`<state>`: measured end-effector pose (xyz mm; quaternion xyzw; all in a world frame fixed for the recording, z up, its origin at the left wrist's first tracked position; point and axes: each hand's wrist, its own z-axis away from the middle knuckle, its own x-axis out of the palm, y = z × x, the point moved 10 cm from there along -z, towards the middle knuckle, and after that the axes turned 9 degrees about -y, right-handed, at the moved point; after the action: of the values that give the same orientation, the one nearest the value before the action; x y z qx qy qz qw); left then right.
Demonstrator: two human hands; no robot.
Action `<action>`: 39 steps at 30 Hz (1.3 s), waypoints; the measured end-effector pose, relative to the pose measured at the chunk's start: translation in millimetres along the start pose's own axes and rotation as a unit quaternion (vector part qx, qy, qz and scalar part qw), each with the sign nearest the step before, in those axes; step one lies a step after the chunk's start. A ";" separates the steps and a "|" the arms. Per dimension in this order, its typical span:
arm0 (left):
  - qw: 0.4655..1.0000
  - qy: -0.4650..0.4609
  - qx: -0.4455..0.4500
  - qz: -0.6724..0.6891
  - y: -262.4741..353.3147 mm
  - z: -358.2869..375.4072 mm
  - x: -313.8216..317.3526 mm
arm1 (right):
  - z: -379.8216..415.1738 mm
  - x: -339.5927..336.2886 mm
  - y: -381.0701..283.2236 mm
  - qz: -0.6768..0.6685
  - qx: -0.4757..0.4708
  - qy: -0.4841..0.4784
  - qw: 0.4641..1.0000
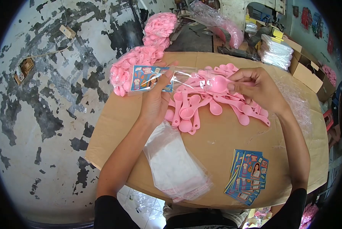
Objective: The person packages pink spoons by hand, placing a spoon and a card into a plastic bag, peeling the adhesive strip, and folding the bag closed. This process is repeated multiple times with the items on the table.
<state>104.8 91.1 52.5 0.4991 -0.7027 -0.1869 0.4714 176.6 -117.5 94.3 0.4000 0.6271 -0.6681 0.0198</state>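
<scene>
My left hand (pixel 158 91) is closed around a clear plastic bag (pixel 186 74) with a blue printed card (pixel 142 78) inside, held above the table. At the bag's right end, my right hand (pixel 251 86) pinches a pink spoon (pixel 219 84), whose bowl lies at or within the bag's mouth; which of the two cannot be made out. Beneath both hands spreads a heap of pink spoons (pixel 196 108). Flat clear bags (pixel 175 164) lie stacked below my left hand. Several blue cards (pixel 251 171) sit in a fanned pile at the lower right.
Bulging bags of pink spoons (pixel 134 63) stand at the cardboard-covered table's (pixel 216 145) back left edge. Crumpled clear plastic (pixel 297 103) lies on the right. Beyond the table are a stack of wrapped packs (pixel 275 52) and an open cardboard box (pixel 308 72). A worn wall (pixel 52 126) rises at left.
</scene>
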 end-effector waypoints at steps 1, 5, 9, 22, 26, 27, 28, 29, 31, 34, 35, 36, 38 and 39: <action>1.000 -0.010 -0.011 0.026 -4.3 0.5 3.9 | 0.0 5.0 -6.9 0.006 -0.019 -0.001 1.000; 0.997 -0.022 -0.050 0.063 -19.0 14.7 32.4 | 4.1 19.3 -9.5 -0.085 -0.002 0.024 0.996; 0.995 -0.053 -0.082 0.037 -26.8 27.4 56.9 | 10.9 33.2 -36.6 -0.130 -0.095 0.028 0.987; 0.932 -0.196 -0.031 -0.302 -22.0 32.0 83.1 | 69.5 -27.0 -96.2 0.262 -0.115 0.101 0.953; 0.801 -0.300 0.047 -0.515 -18.7 61.9 135.2 | 58.1 -5.6 -96.7 0.184 -0.056 0.112 0.975; 0.796 -0.294 0.021 -0.528 -25.4 66.3 138.8 | 54.6 3.4 -91.2 0.169 -0.077 0.097 0.978; 0.789 -0.291 -0.004 -0.541 -31.5 69.7 140.1 | 51.0 12.3 -85.7 0.153 -0.098 0.081 0.980; 0.794 -0.299 -0.074 -0.524 -43.6 70.7 134.5 | 47.0 22.3 -86.9 0.153 -0.126 0.073 0.977; 0.797 -0.284 -0.182 -0.502 -60.9 72.8 120.9 | 43.5 25.5 -91.1 0.138 -0.142 0.080 0.977; 0.863 -0.255 -0.150 -0.411 -60.2 71.0 117.0 | 41.3 12.3 -87.3 0.143 -0.102 0.107 0.979; 0.889 -0.250 -0.112 -0.368 -56.0 69.7 117.0 | 45.9 -0.6 -90.2 0.110 -0.124 0.145 0.975; 0.905 -0.252 -0.138 -0.315 -63.4 71.3 112.1 | 51.8 -14.5 -91.8 0.077 -0.146 0.184 0.969; 0.926 -0.253 -0.191 -0.204 -77.4 76.9 106.1 | 60.8 -28.1 -99.2 0.072 -0.169 0.235 0.954; 0.923 -0.256 -0.231 -0.173 -79.5 79.3 109.1 | 64.2 -30.2 -105.1 0.101 -0.170 0.248 0.948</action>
<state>73.0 -55.5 7.6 0.4254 -0.6393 -0.5439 0.3382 108.9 -164.2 190.7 0.6048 0.6730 -0.4258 -0.0009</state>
